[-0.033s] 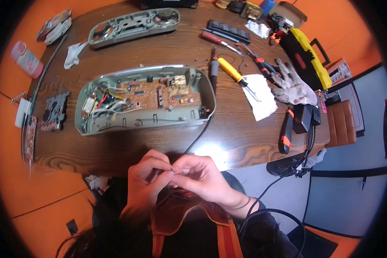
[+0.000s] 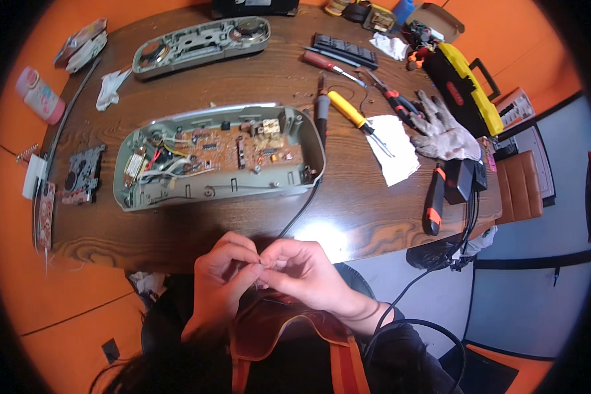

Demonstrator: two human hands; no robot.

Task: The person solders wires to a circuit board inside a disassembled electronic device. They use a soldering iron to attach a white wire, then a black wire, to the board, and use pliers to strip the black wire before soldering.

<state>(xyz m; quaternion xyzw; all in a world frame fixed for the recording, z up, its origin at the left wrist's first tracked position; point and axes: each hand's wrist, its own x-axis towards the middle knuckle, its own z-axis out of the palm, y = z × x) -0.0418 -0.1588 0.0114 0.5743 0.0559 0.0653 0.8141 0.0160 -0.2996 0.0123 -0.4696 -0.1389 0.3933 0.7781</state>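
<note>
Just off the table's near edge, my left hand (image 2: pixel 226 269) and my right hand (image 2: pixel 305 270) meet with thumbs and fingertips pinched together. Whatever lies between them is too small and too covered to name. Past the fingers, a black cable (image 2: pixel 300 217) runs up to the right end of an open grey-green plastic housing (image 2: pixel 223 192). Inside the housing is a brown circuit board (image 2: pixel 220 152), with red, yellow and white wires (image 2: pixel 161 161) at its left. Neither hand touches the housing.
Right of the housing lie a soldering iron (image 2: pixel 322 108), a yellow-handled tool (image 2: pixel 348 108) on white paper (image 2: pixel 398 167), pliers (image 2: pixel 394 98), a glove (image 2: pixel 446 134) and a utility knife (image 2: pixel 433 203). A speaker panel (image 2: pixel 200 49) lies behind; a toolbox (image 2: pixel 463 88) stands far right.
The view has shifted slightly, so the table's things sit a little further left. My hands keep the same pinch, fingertips together.
</note>
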